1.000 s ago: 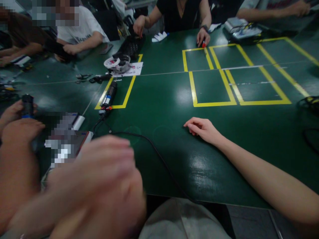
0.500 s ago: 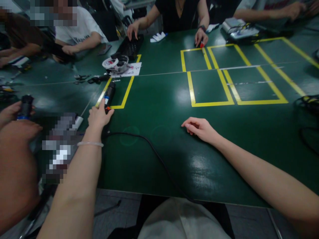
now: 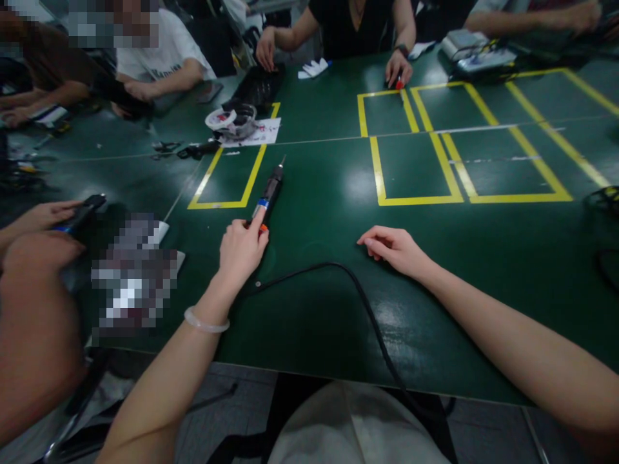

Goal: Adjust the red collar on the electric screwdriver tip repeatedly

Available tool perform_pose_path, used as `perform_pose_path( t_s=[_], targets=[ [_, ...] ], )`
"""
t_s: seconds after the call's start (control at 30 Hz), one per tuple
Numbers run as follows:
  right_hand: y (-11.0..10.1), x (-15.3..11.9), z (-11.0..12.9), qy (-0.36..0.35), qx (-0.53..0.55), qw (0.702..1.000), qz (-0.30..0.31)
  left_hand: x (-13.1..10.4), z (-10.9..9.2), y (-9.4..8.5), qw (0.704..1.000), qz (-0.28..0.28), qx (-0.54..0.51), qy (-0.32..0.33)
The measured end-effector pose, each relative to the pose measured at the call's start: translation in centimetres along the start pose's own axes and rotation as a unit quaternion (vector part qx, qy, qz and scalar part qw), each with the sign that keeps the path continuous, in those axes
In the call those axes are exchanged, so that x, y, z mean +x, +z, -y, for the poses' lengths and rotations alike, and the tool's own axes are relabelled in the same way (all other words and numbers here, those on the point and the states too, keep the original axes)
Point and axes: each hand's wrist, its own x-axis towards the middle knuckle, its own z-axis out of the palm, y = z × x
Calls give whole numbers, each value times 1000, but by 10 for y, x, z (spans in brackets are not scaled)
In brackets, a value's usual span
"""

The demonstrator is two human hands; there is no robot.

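Observation:
My left hand point(image 3: 244, 248) is wrapped round a black electric screwdriver point(image 3: 271, 187) with a blue band and an orange part. The tool lies low over the green table point(image 3: 309, 335), its metal tip pointing away from me. From its rear end a black cable point(image 3: 360, 277) curves across the table towards my lap. My right hand point(image 3: 391, 247) rests on the table to the right, fingers loosely curled and partly apart, with nothing in them.
Yellow tape outlines point(image 3: 420, 200) mark the table. Beyond the tool are a tape roll point(image 3: 220, 119) on white paper and a black tray point(image 3: 256, 87). At left a person's hand holds another dark tool point(image 3: 84, 209). Several people sit opposite; cables point(image 3: 604, 200) lie far right.
My left hand has moved right and towards me with the screwdriver, out of the left tape outline, and the cable has shifted. The neighbour's tool has tilted over. My right hand keeps its pose.

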Motion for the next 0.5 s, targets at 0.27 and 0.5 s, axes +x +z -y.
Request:
perform_pose_path(
  t_s=[0.27,0.5],
  targets=[
    [1,-1,3,-41,-52,998,-10,-41,-89,-30,986,0,-76,146],
    [4,-3,10,-127,-140,981,54,-41,-138,-42,971,12,-106,213]
  ],
)
